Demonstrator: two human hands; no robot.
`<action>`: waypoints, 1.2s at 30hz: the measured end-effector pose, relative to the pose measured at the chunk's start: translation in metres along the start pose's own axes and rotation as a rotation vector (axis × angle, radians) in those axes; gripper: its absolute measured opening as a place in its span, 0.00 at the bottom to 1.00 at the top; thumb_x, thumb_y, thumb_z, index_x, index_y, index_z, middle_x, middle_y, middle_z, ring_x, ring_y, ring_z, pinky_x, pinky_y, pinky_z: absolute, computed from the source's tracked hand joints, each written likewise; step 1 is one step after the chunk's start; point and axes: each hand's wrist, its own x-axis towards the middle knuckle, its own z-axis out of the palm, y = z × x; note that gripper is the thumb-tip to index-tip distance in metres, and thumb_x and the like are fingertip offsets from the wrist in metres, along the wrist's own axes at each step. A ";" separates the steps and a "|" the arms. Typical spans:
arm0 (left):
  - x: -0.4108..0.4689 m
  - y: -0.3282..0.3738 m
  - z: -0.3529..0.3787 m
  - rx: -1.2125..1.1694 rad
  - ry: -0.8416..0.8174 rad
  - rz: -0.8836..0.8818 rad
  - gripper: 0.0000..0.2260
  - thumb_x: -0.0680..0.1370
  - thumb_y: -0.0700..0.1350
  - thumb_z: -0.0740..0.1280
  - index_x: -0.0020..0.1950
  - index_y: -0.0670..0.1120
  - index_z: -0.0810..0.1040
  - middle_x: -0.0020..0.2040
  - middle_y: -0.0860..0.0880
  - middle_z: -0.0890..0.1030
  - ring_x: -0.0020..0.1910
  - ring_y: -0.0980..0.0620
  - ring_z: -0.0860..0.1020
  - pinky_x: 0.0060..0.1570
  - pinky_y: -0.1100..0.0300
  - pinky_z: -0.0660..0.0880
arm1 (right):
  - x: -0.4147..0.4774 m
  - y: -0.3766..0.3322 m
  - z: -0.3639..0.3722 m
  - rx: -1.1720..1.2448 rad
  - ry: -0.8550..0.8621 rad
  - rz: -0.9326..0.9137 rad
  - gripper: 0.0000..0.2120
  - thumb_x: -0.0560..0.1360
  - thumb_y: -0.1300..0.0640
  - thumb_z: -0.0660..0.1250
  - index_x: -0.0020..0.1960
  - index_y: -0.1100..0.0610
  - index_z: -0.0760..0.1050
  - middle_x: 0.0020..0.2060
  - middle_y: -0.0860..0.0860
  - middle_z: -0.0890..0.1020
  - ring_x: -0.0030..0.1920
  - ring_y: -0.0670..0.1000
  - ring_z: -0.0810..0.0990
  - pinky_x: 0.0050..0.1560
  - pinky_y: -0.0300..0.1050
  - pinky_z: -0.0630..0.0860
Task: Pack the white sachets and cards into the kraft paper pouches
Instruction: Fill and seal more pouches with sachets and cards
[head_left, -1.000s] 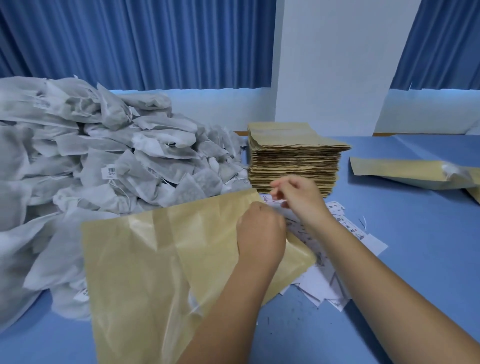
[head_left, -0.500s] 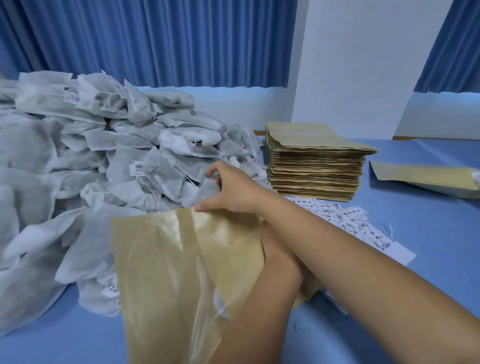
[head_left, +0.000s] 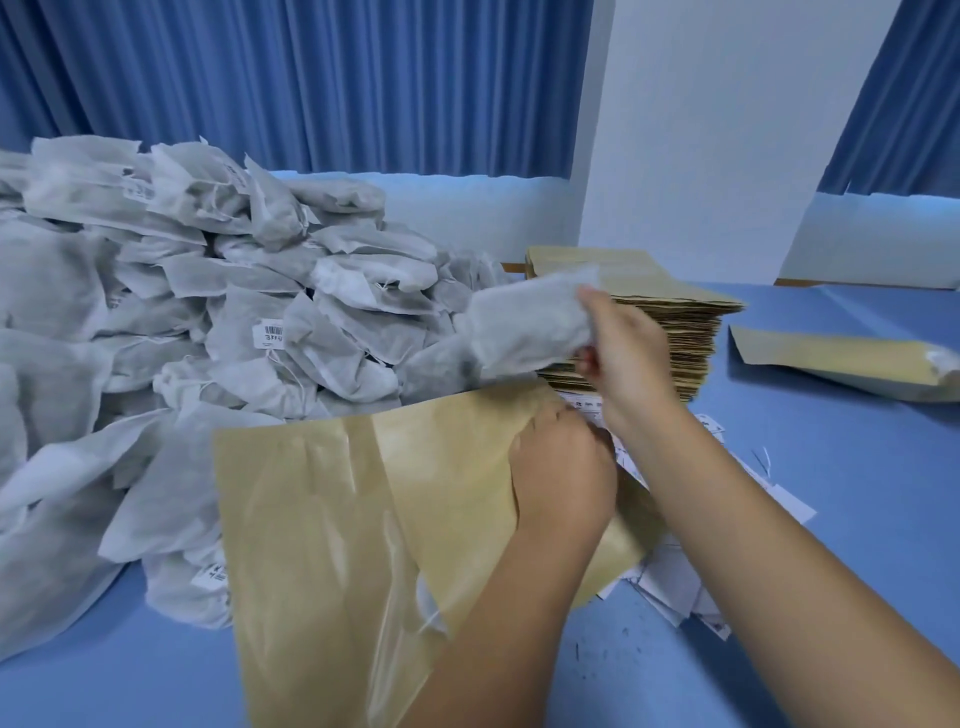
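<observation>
Kraft pouch (head_left: 332, 519) lies on blue worktop (head_left: 857, 493); left hand (head_left: 563, 483) fingers still pinch its open edge. Cards (head_left: 675, 582) beneath, print too small to read. Right hand (head_left: 623, 358), half second ago down in sachet pile (head_left: 208, 322), now raised, fingers gripping one white sachet (head_left: 530, 322) above pouch mouth. Barcode tag (head_left: 268, 332) in pile, digits unclear. Pouch stack (head_left: 696, 343) behind.
</observation>
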 end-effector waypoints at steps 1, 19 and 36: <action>0.000 0.001 -0.001 -0.035 0.034 -0.002 0.10 0.80 0.43 0.56 0.52 0.41 0.76 0.54 0.42 0.76 0.51 0.42 0.76 0.49 0.53 0.67 | 0.001 0.001 -0.017 0.057 0.067 0.030 0.12 0.73 0.52 0.71 0.36 0.54 0.72 0.24 0.47 0.73 0.22 0.45 0.67 0.24 0.37 0.65; -0.005 0.003 -0.016 -0.301 0.237 0.009 0.12 0.80 0.41 0.58 0.41 0.39 0.77 0.61 0.46 0.78 0.56 0.48 0.76 0.56 0.50 0.71 | -0.010 0.021 -0.087 -0.096 -0.279 0.402 0.09 0.74 0.55 0.72 0.48 0.61 0.82 0.38 0.55 0.85 0.35 0.50 0.84 0.33 0.40 0.78; -0.022 0.026 -0.017 -0.223 0.239 0.181 0.12 0.78 0.42 0.57 0.47 0.40 0.80 0.51 0.45 0.81 0.47 0.44 0.78 0.48 0.52 0.71 | -0.023 0.037 -0.071 -0.614 -0.521 0.328 0.17 0.84 0.67 0.49 0.71 0.70 0.64 0.69 0.63 0.70 0.70 0.56 0.69 0.54 0.29 0.68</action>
